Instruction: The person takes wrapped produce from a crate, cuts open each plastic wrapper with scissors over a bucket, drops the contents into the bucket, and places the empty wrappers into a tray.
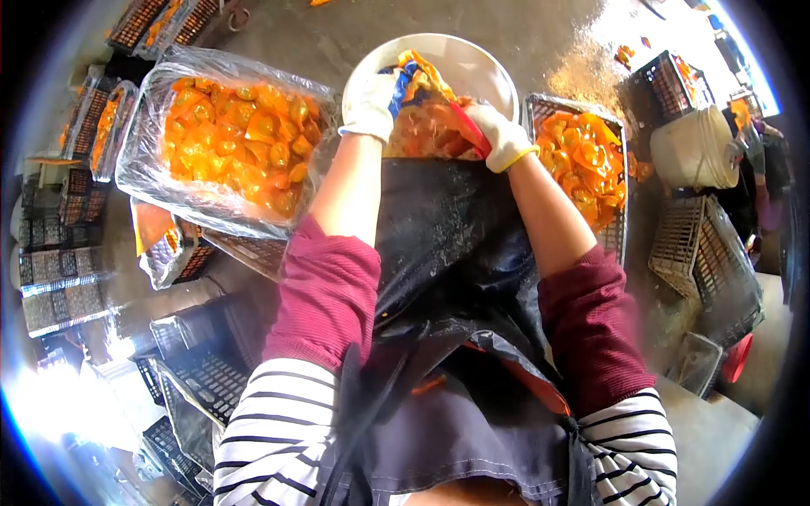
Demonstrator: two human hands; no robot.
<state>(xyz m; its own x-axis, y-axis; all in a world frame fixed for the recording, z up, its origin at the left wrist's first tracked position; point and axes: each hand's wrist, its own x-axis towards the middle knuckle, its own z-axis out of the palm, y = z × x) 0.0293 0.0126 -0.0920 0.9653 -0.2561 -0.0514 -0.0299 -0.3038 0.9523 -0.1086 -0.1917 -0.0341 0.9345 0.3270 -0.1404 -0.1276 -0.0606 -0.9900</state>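
Both of my hands wear white gloves and are over a large white tub [494,72] in front of my dark apron. My left hand [371,105] is closed on a blue and orange bundle [413,80], whose make-up I cannot make out. In my right hand [504,135], fingers are wrapped round a red handle [472,128]; its far end is hidden among the pieces. Pale orange, wet-looking scraps [426,131] lie in the tub below. Left of the tub stands a plastic-lined crate [139,160] of orange pieces [240,143]. Another crate [625,202] with orange peels [582,160] stands to the right.
At the right are a whitish bucket [696,148] and an empty-looking crate [675,244]. Stacked crates [59,244] line the left side, with more black crates [202,371] at lower left. Crumbs [586,76] are scattered on the floor [295,34].
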